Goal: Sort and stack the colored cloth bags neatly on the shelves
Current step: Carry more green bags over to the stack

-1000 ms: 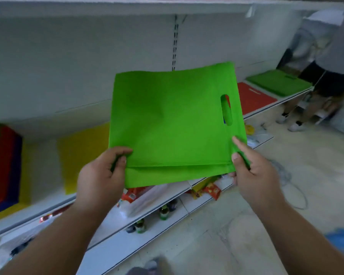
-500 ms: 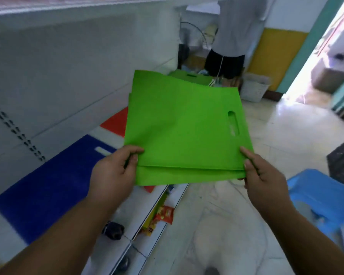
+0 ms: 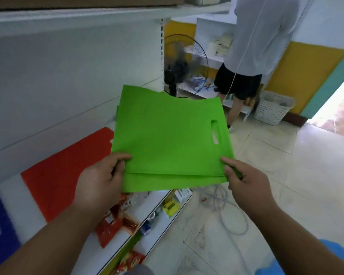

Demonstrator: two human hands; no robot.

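green bags point(image 3: 167, 135) betw. both hands, fingers point(image 3: 119, 157) pinching near corners

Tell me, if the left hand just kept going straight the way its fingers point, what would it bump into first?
The left hand already grips the green bags, so it would only push them ahead, up and rightward. Beyond that, probably the black fan past the shelf's end, though depth is hard to judge.

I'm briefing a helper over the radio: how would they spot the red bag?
Find the white shelf along the left. The red bag lies flat on it, between the blue bag and the green bags held in both hands. It is the only red cloth sheet there.
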